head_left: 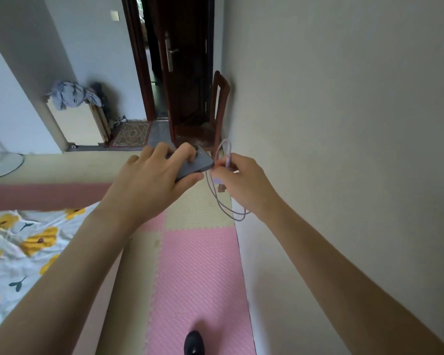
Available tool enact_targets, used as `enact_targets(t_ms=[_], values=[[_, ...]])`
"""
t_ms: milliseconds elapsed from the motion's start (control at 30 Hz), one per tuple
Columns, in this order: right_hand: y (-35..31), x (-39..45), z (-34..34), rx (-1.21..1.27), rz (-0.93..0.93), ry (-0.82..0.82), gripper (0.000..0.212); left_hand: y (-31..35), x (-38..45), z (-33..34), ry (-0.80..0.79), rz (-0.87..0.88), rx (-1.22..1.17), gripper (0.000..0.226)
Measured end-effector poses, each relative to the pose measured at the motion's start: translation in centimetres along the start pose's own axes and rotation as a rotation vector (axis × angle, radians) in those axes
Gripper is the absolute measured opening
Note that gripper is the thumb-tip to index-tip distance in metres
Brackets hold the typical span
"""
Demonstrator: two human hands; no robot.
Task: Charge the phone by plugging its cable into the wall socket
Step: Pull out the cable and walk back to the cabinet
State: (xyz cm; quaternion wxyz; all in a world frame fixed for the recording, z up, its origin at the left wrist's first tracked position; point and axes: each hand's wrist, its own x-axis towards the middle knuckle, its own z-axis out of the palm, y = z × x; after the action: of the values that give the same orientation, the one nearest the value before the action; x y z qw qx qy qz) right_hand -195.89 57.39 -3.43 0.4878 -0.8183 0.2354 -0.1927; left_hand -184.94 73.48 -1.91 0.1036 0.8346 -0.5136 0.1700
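The left hand grips one dark phone, fingers curled over its back and thumb under its lower edge. Just right of that grip, the right hand pinches one lilac cable between thumb and fingertips at the phone's corner. The cable's loops hang below the pinch, and one plug end dangles beside the palm.
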Motion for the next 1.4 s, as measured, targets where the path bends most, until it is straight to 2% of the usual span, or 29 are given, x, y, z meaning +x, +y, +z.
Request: enact_targets(t_ms=[133, 400, 533, 833, 1067, 1233, 1400], values=[[-1.3, 7.5, 1.9, 0.025, -0.054, -0.085, 0.013, -6.1, 5.3, 1.4, 0.044, -0.021, -0.003, 0.049], [-1.5, 18.6, 5.6, -0.027, -0.106, -0.144, 0.009, -14.9, 11.5, 4.5, 0.042, -0.090, -0.020, 0.044], [-1.9, 23.7, 7.7, -0.045, -0.122, -0.169, 0.019, -18.1, 13.0, 5.6, 0.050, -0.144, 0.008, 0.044], [-0.7, 34.5, 11.9, 0.007, -0.134, -0.223, 0.021, -24.9, 18.2, 10.1, 0.015, -0.240, 0.075, 0.047], [0.4, 46.7, 11.6, 0.025, -0.173, -0.339, 0.023, -29.7, 27.6, 13.6, 0.014, -0.290, 0.122, 0.045], [1.1, 56.1, 10.5, 0.013, -0.194, -0.369, 0.013, -32.5, 36.4, 15.9, 0.033, -0.281, 0.167, 0.047], [1.3, 64.0, 10.0, -0.019, -0.238, -0.412, 0.021, -35.0, 42.7, 18.3, 0.060, -0.299, 0.193, 0.046]])
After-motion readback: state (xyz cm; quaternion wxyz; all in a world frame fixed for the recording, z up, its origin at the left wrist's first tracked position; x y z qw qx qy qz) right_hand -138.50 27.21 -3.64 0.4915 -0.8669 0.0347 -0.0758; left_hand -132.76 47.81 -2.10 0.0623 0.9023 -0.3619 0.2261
